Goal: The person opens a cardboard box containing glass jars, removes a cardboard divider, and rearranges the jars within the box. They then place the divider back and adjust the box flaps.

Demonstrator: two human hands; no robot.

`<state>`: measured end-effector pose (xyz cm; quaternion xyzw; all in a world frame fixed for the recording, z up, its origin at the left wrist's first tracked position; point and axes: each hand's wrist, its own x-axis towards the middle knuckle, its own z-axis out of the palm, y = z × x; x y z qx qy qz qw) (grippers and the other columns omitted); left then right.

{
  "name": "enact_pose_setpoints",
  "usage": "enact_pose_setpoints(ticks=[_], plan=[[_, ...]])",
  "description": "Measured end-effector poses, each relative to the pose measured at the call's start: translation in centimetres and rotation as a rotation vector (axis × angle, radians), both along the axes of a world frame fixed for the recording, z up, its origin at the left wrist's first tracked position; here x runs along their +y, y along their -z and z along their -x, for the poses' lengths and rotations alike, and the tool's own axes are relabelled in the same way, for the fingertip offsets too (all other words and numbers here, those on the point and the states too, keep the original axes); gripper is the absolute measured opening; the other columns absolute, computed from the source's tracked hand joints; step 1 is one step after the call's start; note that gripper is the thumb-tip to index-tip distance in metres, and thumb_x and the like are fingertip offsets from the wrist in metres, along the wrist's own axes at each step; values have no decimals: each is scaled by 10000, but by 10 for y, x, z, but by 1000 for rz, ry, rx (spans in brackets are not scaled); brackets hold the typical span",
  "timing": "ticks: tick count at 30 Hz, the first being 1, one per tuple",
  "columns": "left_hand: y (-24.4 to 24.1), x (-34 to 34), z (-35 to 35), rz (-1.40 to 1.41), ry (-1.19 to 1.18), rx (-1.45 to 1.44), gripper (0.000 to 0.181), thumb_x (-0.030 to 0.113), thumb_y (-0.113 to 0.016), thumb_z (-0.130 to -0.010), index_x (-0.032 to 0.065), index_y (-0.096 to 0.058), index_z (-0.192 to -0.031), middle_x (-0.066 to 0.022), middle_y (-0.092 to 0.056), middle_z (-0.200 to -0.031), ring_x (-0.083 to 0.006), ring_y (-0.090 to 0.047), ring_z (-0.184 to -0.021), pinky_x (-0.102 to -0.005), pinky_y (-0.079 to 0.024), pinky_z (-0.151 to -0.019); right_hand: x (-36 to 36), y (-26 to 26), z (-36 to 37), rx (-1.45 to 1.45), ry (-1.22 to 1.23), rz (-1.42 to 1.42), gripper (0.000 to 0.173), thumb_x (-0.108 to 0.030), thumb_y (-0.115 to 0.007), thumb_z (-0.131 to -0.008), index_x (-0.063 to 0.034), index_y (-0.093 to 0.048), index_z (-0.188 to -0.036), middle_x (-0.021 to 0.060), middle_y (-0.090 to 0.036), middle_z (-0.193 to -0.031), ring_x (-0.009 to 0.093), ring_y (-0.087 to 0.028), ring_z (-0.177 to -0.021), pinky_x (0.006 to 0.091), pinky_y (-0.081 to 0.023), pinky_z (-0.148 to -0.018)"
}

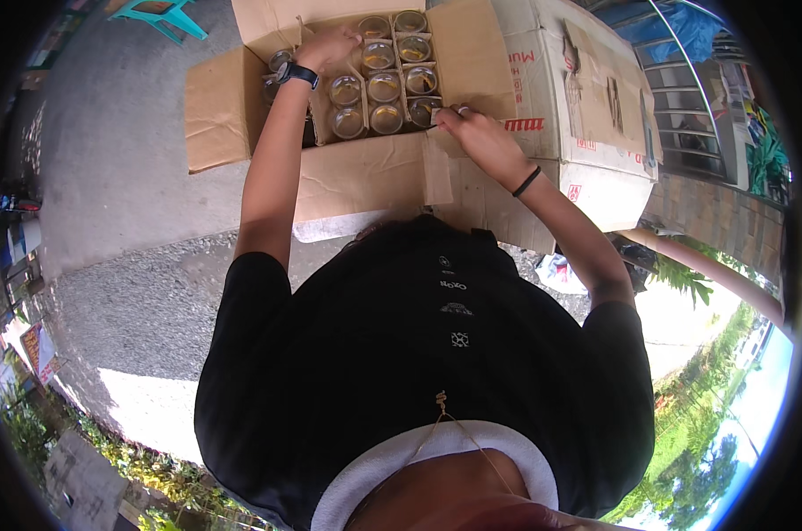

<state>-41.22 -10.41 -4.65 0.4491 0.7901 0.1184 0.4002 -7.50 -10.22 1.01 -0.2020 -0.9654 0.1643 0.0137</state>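
Observation:
An open cardboard box holds several upside-down clear glass jars or cups, set in cells between cardboard dividers. My left hand, with a dark-strapped watch at the wrist, reaches over the box's left half. Its fingers are bent near a divider and a glass at the back; whether they grip anything is unclear. My right hand, wearing a ring and a black wrist band, pinches the box's front right edge beside a corner glass. The left forearm hides part of the left cells.
A large white carton with red print and torn brown patches stands at the right. A turquoise plastic stool is on the concrete floor at the upper left. Metal rails and a tan pipe lie further right.

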Motion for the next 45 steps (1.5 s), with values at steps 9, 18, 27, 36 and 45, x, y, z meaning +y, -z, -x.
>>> enact_pose_setpoints(ticks=[9,18,27,36,45], plan=[[0,-24,-23,77,76,-12,568,533,-524,-946,116,-551,-1330,-129,-657,-1114,-261,-653,-655,-394,-549,-550,6,43,68,586,13,35,279,-43,-626,-884,-133,-651,-1147,141,-647,-990,356,-641,-862,428,-549,-728],[1,-27,-28,35,116,96,451,472,-536,-959,107,-626,-1209,-76,-617,-739,-184,-501,-452,-363,-436,-445,5,41,80,446,-97,25,292,-30,-595,-846,-117,-636,-1123,128,-644,-997,345,-624,-949,417,-554,-794],[19,-29,-20,-71,153,82,351,397,-604,-929,127,-662,-1145,-55,-622,-703,-176,-488,-463,-349,-442,-467,13,58,72,413,-78,29,269,-33,-588,-866,-97,-633,-1123,124,-643,-993,339,-630,-904,426,-550,-760],[18,-22,-22,61,155,154,466,368,-649,-904,99,-587,-1279,-104,-625,-709,-194,-496,-453,-366,-438,-455,-10,90,71,289,-65,-496,264,-146,-562,-826,-108,-702,-1045,24,-621,-1064,223,-547,-1065,363,-465,-905],[14,-28,-28,-87,142,85,736,319,-649,-905,154,-288,-1524,-154,-689,-906,-194,-486,-444,-352,-435,-428,-34,11,46,305,37,-172,221,-122,-593,-840,-112,-707,-1029,57,-661,-1046,252,-568,-1040,400,-454,-886]])
